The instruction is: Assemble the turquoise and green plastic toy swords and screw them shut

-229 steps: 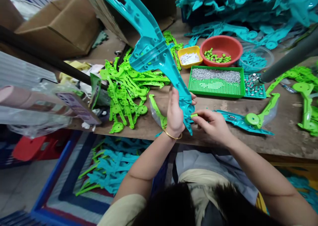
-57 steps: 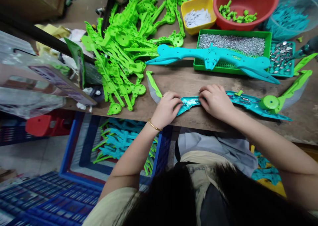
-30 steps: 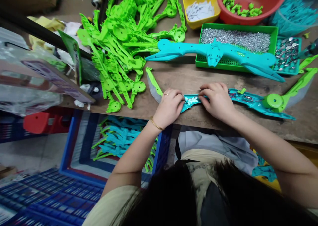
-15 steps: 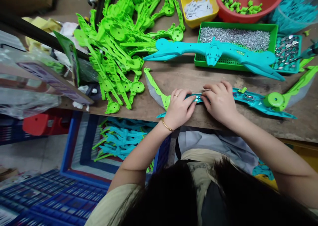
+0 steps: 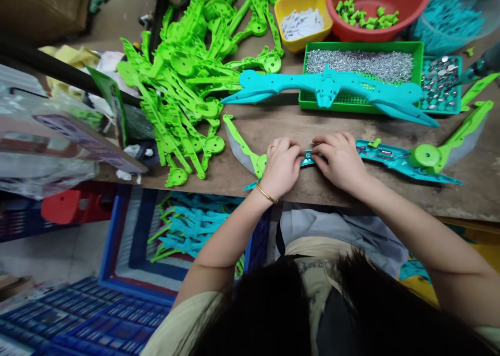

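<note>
A long teal plastic shell (image 5: 390, 158) lies along the front of the wooden table (image 5: 297, 126), with a green disc arm (image 5: 427, 155) at its right end and another green arm (image 5: 244, 147) at its left. My left hand (image 5: 282, 166) and my right hand (image 5: 340, 158) rest on its middle, fingers curled and pressing down on the teal part between them. A second teal shell (image 5: 332, 87) lies farther back, across the edge of a green tray.
A heap of green arms (image 5: 187, 85) fills the left of the table. Behind stand a green tray of screws (image 5: 359, 64), a yellow tub (image 5: 300, 17), a red bowl (image 5: 378, 7) and a teal tray of metal discs (image 5: 441, 80). A blue crate (image 5: 187, 231) sits below.
The second teal shell, earlier held upright in my hands, now lies at the back. My left hand has shifted right along the front shell, closer to my right hand.
</note>
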{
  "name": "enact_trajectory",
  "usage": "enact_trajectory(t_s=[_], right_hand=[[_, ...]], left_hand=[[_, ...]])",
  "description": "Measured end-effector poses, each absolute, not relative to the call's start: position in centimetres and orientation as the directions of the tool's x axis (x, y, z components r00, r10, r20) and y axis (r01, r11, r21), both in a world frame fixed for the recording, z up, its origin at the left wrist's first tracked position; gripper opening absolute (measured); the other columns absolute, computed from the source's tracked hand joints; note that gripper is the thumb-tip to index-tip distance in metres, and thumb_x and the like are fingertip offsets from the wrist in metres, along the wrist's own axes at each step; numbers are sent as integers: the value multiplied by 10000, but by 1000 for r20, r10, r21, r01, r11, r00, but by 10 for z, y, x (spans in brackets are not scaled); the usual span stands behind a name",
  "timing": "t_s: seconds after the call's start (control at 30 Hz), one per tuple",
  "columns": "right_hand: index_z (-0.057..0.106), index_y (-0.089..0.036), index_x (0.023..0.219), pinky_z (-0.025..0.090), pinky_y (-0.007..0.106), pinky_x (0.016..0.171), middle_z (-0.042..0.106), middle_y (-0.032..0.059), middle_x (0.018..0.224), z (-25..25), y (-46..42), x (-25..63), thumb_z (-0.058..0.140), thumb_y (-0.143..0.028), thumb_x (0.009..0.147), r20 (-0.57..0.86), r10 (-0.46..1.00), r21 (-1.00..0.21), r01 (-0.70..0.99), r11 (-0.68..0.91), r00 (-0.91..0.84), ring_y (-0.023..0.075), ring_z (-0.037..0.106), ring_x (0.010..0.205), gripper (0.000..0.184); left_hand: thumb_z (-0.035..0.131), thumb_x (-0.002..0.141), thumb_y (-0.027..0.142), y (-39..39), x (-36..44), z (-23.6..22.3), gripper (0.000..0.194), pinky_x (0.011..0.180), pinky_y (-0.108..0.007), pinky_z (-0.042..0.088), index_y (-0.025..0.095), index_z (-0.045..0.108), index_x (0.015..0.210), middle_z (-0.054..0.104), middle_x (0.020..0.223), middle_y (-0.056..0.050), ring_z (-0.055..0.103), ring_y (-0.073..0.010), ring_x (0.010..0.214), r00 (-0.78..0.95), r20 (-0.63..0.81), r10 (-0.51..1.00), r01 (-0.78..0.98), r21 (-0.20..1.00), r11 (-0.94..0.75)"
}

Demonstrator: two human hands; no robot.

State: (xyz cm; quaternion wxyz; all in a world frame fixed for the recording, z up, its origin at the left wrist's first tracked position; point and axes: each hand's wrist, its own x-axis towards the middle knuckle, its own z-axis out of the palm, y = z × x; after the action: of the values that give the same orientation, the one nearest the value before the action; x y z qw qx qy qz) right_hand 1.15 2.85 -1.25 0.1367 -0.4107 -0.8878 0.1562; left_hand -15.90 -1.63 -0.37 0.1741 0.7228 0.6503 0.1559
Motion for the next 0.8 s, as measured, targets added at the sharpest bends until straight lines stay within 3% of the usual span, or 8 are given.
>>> enact_trajectory(t_s=[0.27,0.43,0.57,0.8], right_hand=[[703,-159,910,277,467,1083,693,84,1164,-2,35,4,457,-229,947,-43,764,-370,721,587,-644,266,563,1091,258],[702,-127,952,277,465,1075,697,118,1102,-4,35,1,426,-229,945,-4,754,-292,722,628,-657,270,561,1026,295],[715,-109,932,328,475,985,689,154,998,-5,34,-5,427,-192,918,30,760,-199,741,641,-650,297,556,972,300],[729,-106,938,342,459,931,688,158,994,2,29,-12,413,-148,925,6,768,-203,751,628,-640,299,565,994,319]], left_hand=[[550,921,209,-17,-158,-8,147,939,-411,416,191,696,911,625,1044,-81,514,-255,1051,101,41,994,902,417,-109],[523,929,201,-18,-157,-13,198,933,-413,409,195,720,908,633,1008,-84,509,-248,1008,118,76,990,905,401,-138],[479,930,166,-18,-158,-17,253,939,-436,402,212,724,890,647,1000,-83,487,-261,1008,146,89,985,901,400,-169],[430,908,109,-17,-161,-15,281,932,-467,412,190,695,862,647,998,-106,497,-273,997,224,61,973,917,326,-231]])
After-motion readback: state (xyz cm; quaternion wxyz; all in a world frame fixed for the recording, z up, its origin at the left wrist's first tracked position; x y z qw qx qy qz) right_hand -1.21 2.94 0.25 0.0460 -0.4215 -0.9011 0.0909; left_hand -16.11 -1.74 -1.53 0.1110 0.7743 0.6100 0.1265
